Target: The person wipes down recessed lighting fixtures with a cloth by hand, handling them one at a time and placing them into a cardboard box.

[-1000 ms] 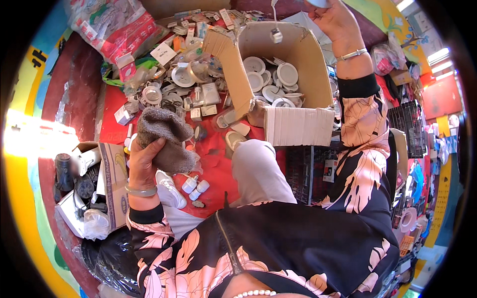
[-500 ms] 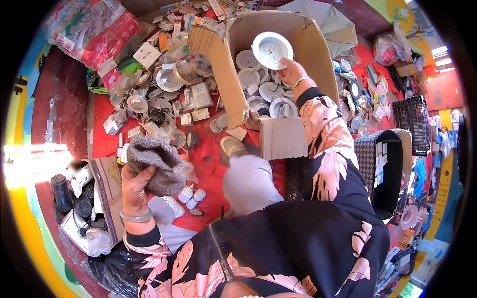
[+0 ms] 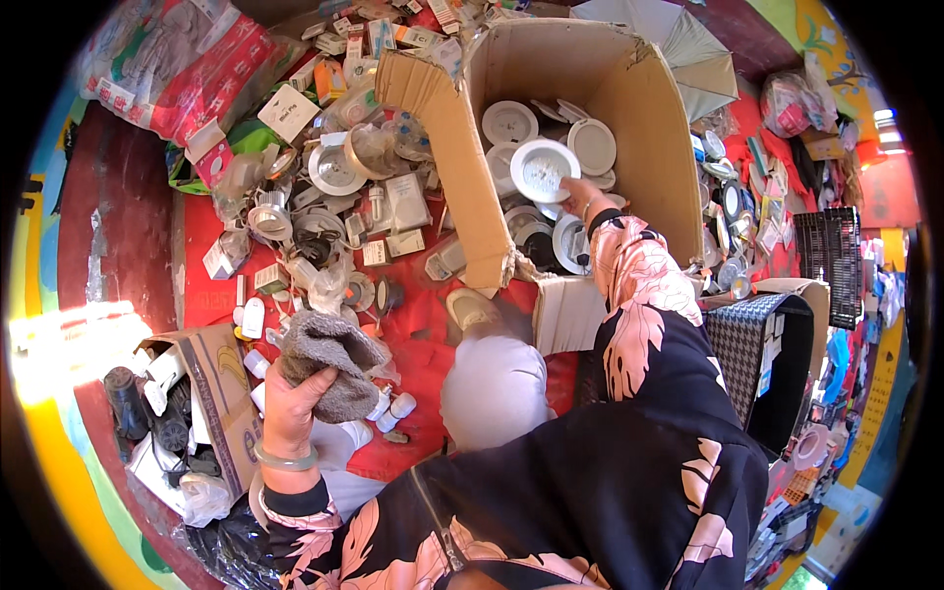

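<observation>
My left hand (image 3: 292,405) is closed around a thick grey-brown cloth (image 3: 337,366), held up on the left above the red floor covering. Over at the large cardboard box (image 3: 644,108), my right hand (image 3: 582,197) grips the rim of a round white downlight (image 3: 544,171), its pale face turned upward. It is inside the box mouth, just over the other lamps. Several round white lamps lie heaped in that box, among them a flat white disc (image 3: 592,147) and another round lamp (image 3: 510,123). My right fingertips are partly hidden by the lamp's edge.
Left of the box spreads a heap of lamps, bulbs and small cartons, with a white carton (image 3: 288,112) on it. A box of dark parts (image 3: 218,413) stands at lower left, a houndstooth bin (image 3: 730,344) at right. My knee (image 3: 492,393) is before the box.
My right hand has lowered the white downlight toward the other lamps in the box. My left hand, still holding the cloth, has shifted slightly right and down. The view has shifted a little too.
</observation>
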The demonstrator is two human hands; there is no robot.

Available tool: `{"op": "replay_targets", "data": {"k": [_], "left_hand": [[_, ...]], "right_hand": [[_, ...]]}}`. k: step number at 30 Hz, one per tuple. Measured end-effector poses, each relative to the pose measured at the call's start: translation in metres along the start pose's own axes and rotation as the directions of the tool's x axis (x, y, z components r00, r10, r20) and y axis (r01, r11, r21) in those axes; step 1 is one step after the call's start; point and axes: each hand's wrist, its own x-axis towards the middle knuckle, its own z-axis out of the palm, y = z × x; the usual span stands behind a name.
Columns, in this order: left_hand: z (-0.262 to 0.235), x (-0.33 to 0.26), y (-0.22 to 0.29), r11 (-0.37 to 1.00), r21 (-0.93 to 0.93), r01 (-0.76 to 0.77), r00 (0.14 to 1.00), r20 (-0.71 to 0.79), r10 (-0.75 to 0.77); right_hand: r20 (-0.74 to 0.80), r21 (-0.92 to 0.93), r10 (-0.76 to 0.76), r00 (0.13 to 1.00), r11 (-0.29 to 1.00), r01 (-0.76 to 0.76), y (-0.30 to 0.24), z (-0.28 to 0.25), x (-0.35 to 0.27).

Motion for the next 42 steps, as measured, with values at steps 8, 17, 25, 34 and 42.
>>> {"op": "replay_targets", "data": {"k": [8,17,25,34,42], "left_hand": [[0.012,0.015,0.008,0.993,0.114,0.0,0.999,0.036,-0.004],[0.015,0.019,0.012,0.993,0.119,0.021,0.999,0.04,-0.026],[0.017,0.021,0.012,0.991,0.132,0.034,0.998,0.046,-0.04],[0.014,0.017,0.009,0.989,0.145,0.041,0.997,0.065,-0.051],[0.017,-0.002,0.009,0.988,0.156,-0.009,1.0,0.005,0.008]], "right_hand": [[0.194,-0.09,0.159,0.968,0.985,-0.144,0.012,0.008,0.013],[-0.109,-0.935,-0.447,0.888,0.349,0.061,-0.011,0.015,-0.021],[0.334,-0.933,-0.416,0.846,-0.019,0.36,0.01,0.056,-0.013],[0.378,-0.915,-0.342,0.861,-0.282,0.289,0.002,0.055,-0.035],[0.289,-0.947,-0.307,0.907,-0.229,0.224,-0.004,0.031,-0.007]]}}
